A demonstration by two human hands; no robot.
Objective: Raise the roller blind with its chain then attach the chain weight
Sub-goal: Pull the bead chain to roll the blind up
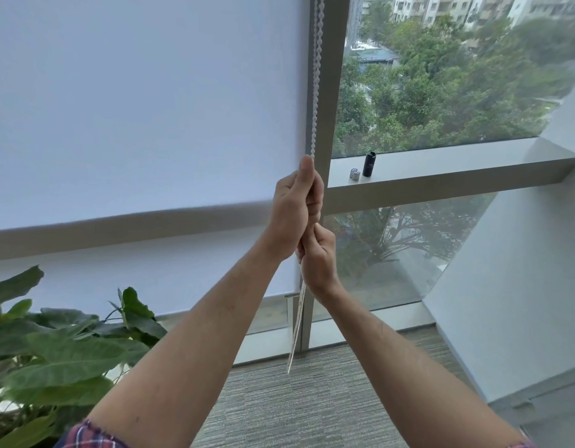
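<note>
Both hands [307, 227] stacked gripping bead chain [317, 76], left hand [294, 208] above right hand [318, 257]

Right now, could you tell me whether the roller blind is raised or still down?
Mostly down: the roller blind covers its pane, its bottom bar hanging near the floor, below the ledge.

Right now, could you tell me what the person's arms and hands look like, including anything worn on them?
Both forearms are bare from the elbow down. The left hand and right hand wear no gloves, and no rings, watch or bracelets are visible. At the bottom edge, a rolled-up plaid sleeve in red, blue and white shows on the left arm, with a sliver of the same fabric on the right.
</note>
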